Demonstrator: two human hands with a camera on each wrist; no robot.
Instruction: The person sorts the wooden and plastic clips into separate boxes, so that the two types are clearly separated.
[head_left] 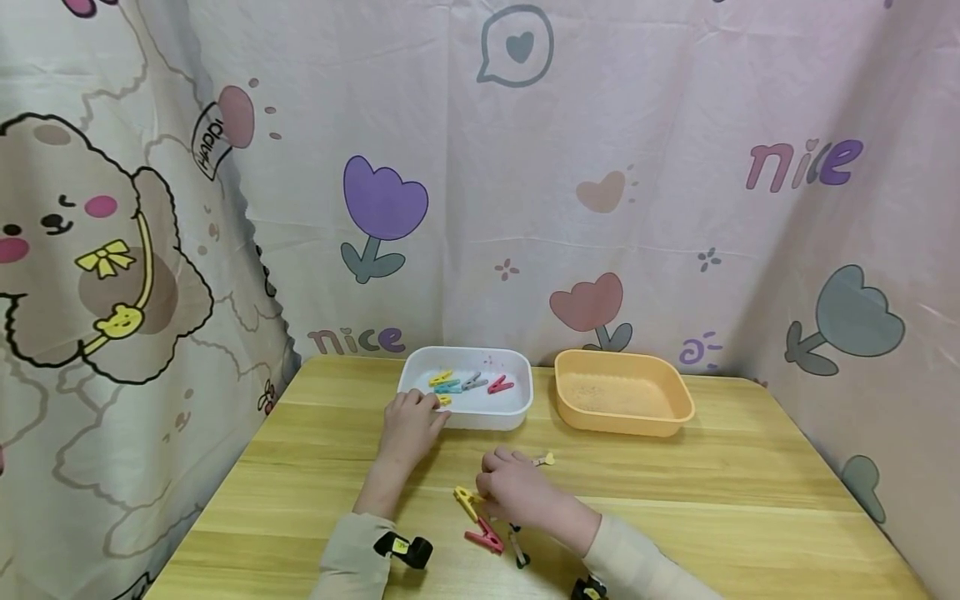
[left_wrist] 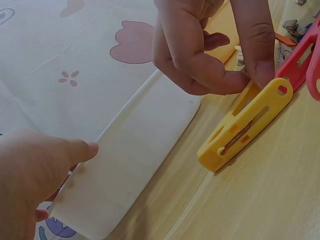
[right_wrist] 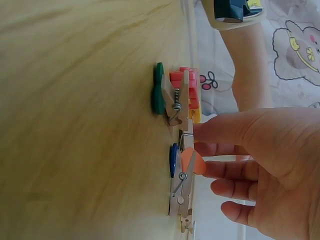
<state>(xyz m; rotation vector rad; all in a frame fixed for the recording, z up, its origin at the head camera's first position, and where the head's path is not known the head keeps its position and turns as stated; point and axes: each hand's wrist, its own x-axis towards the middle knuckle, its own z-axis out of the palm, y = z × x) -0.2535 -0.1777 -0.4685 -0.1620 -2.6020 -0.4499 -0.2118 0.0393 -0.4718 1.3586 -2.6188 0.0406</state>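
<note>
At the near left rim of a white plastic basin, my left hand pinches the wall, its thumb on the outside. Several clothespins lie in the basin, among them a blue clothespin, a grey clothespin and a red clothespin. My right hand is low over the table, thumb and index finger pinching one end of a yellow clothespin. Close by lies another red clothespin. Wooden clothespins beside the hand carry a green decoration and an orange one.
An orange-yellow basin stands right of the white one, near the table's back edge. Beyond the right fingers lies a small wooden clothespin with a pale yellow decoration. A printed curtain hangs behind the wooden table.
</note>
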